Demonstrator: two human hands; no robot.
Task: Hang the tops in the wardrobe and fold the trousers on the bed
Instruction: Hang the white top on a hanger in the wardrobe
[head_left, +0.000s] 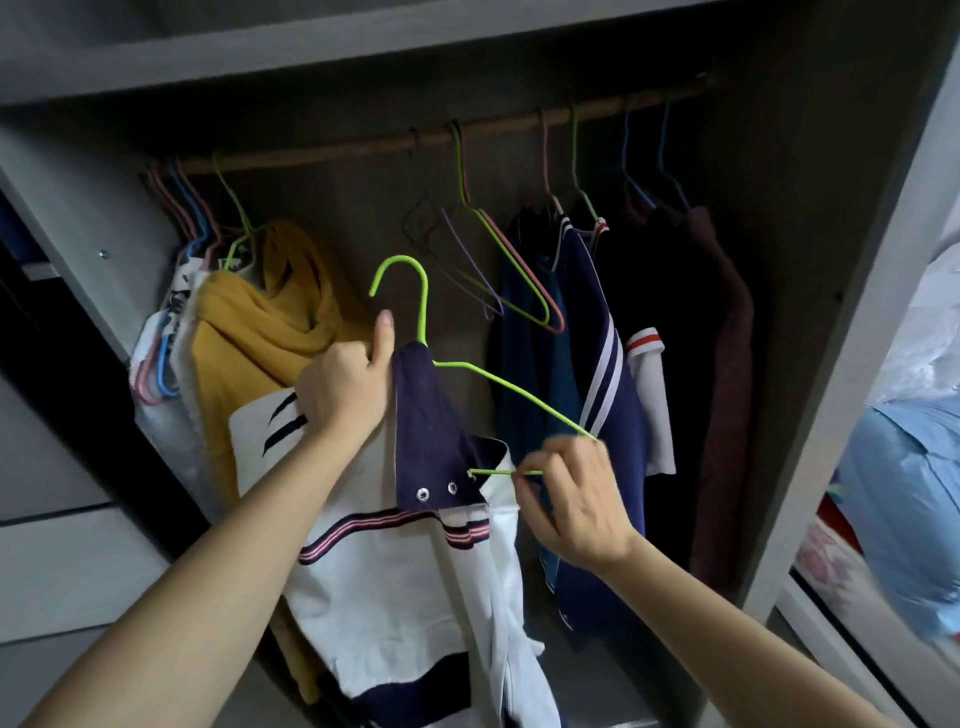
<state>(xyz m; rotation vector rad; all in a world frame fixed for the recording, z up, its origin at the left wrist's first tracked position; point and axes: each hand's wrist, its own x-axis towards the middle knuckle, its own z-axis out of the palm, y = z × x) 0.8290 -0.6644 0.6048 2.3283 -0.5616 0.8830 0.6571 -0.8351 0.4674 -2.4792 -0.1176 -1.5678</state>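
L hand (345, 387) gripping white top (410, 582) w/ thumb up, R hand (571, 499) pinching green hanger (511, 387)

We hold the top (415, 571) before the wardrobe (857, 338) | hanger (423, 306) partly inside its collar, hook up, below the rail (363, 148) | left hand (345, 389) at the collar, right hand (571, 493) on the hanger's right end | bare hangers (519, 291) behind, on the rail | hung clothes (260, 322) left, tops (597, 364) right.

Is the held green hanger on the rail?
No. The green hanger has its hook free below the rail; right hand pinches its bar.
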